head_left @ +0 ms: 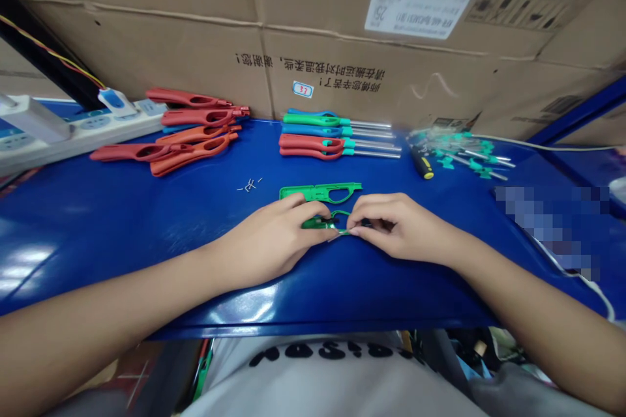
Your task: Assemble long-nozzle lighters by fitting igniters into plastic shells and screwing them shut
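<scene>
Close to the middle of the blue table, my left hand (288, 231) has its fingers closed on a green stick-lighter half shell (313, 223). Small dark and silvery parts show inside that shell by my fingertips. My right hand (396, 225) pinches at the shell's front end; a small part between those fingertips is too hidden to name. Just beyond both hands lies another green half shell (320, 192), its inner side facing up. Several tiny screws (250, 185) are scattered to the left of it.
Red and orange lighter shells (195, 137) lie at the back left, by a white power strip (92, 124). Lighters with metal tubes (337, 137) stand in a row at back centre. A screwdriver (421, 163) and teal-ended tubes (469, 150) lie to the right. A cardboard box (195, 45) walls the back.
</scene>
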Tool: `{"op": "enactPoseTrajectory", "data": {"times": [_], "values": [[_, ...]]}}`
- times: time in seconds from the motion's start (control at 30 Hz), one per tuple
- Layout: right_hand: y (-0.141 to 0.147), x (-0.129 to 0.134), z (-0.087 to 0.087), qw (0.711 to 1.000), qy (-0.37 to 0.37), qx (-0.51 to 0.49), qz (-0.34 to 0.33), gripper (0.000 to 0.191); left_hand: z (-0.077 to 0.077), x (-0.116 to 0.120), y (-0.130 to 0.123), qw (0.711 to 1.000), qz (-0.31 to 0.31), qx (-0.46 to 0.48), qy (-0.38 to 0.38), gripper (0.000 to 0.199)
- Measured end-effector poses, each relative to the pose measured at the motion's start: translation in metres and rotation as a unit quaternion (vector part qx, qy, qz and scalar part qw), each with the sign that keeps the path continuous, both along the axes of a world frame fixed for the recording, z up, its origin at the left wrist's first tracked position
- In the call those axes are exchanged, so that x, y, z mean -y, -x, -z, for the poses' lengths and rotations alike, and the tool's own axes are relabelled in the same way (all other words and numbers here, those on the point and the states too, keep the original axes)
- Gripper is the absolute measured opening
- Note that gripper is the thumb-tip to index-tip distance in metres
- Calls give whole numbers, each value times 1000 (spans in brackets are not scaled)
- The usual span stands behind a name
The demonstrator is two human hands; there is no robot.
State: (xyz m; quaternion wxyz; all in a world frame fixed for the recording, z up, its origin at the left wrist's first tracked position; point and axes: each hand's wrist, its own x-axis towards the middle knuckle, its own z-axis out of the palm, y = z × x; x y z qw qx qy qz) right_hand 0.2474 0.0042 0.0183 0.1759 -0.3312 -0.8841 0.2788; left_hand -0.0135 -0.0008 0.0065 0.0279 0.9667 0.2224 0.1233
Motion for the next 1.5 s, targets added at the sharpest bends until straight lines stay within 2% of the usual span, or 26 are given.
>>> {"op": "enactPoseTrajectory", "data": {"times": [0.47, 0.63, 0.97, 1.07, 1.3, 1.5], "values": [[-2, 0, 1, 1000, -5, -22, -14, 18, -4, 1, -2, 1000, 0, 2, -9, 38], [-4, -1, 2, 999, -3, -44, 16, 16, -4, 1, -1, 1000, -2, 4, -1, 37], [-5, -4, 7, 991, 80, -59, 84, 21, -3, 1, -2, 1000, -8, 5, 8, 39], [-4, -3, 5, 991, 94, -63, 73, 23, -4, 1, -2, 1000, -8, 8, 16, 39], [-4, -1, 3, 996, 62, -51, 46, 20, -3, 1, 0, 1000, -8, 4, 24, 40], [-3, 0, 1, 998, 32, -46, 15, 20, -5, 2, -1, 999, 5, -24, -33, 40]]}}
